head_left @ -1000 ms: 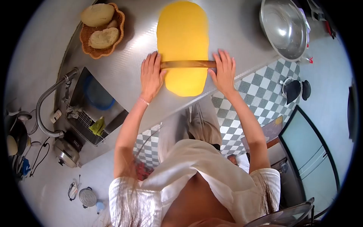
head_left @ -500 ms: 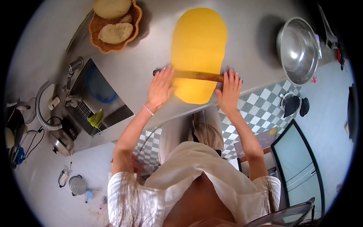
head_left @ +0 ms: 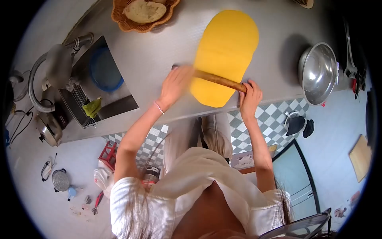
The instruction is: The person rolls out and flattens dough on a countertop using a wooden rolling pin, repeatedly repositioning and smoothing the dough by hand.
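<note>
A long sheet of yellow dough (head_left: 227, 38) lies flat on the metal counter, rounded at both ends. Across its near part runs a brown wooden rolling pin (head_left: 219, 79), slanting down to the right. My left hand (head_left: 175, 85), with a beaded bracelet at its wrist, is over the pin's left part beside the dough; motion smears its fingers. At the other end, my right hand (head_left: 250, 99) has its fingers curled round the pin's tip, just right of the dough.
A wicker basket (head_left: 126, 26) with bread stands at the back left. The sink (head_left: 129, 102) holds a blue-rimmed basin (head_left: 93, 75) and a green cloth (head_left: 92, 107). A steel bowl (head_left: 318, 71) sits at the right, near the counter edge (head_left: 274, 95).
The view has turned, so the dough and pin look more slanted. My right hand has gone from lying flat on the pin to curling round its end. My left hand has blurred.
</note>
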The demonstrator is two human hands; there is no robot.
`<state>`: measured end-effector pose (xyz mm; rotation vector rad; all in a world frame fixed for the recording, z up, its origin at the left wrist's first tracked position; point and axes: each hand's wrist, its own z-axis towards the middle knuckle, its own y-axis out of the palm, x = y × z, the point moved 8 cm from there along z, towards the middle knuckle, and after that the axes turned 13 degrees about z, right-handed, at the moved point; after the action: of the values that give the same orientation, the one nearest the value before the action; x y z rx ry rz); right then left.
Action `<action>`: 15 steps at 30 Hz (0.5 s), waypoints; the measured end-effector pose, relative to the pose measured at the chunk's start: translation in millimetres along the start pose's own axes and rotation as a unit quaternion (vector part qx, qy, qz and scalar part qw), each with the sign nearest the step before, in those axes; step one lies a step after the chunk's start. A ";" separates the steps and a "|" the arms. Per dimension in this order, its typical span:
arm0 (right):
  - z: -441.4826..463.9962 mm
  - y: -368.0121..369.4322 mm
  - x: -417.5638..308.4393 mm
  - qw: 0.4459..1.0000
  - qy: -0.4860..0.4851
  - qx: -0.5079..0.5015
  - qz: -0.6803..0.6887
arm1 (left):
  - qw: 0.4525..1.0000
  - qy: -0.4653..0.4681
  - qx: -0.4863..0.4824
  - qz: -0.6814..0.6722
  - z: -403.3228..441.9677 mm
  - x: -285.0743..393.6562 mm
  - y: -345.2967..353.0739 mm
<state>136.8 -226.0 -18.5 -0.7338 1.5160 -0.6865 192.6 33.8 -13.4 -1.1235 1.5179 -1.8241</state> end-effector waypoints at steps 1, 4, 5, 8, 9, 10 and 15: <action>-4.6 -1.3 1.4 1.000 0.000 -0.001 0.012 | 1.000 -0.004 0.016 -0.013 -4.4 -0.4 -2.0; 1.4 -15.1 -15.9 0.998 -0.065 0.005 -0.020 | 0.998 -0.014 0.050 -0.040 -10.4 -4.3 -4.9; 4.0 -14.0 -17.9 0.997 -0.072 -0.006 -0.014 | 0.997 -0.019 0.057 -0.048 -12.8 -5.9 -6.3; 16.7 -4.8 -25.2 0.995 -0.089 -0.034 -0.008 | 0.994 -0.037 0.097 -0.033 -24.6 -10.6 -25.1; 25.1 -0.2 -30.0 0.995 -0.093 -0.042 -0.014 | 0.995 -0.051 0.079 -0.024 -28.9 -13.0 -20.2; 34.2 4.2 -34.8 0.994 -0.098 -0.049 -0.020 | 0.996 -0.066 0.062 -0.016 -33.2 -15.8 -14.7; 93.7 18.4 -40.3 0.988 -0.105 -0.048 -0.099 | 0.986 -0.147 0.030 0.072 -1.1 -22.0 -7.8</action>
<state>231.0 -183.1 -14.4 -1.0087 1.2997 -0.6645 204.2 54.0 -11.8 -1.1631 1.3283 -1.5206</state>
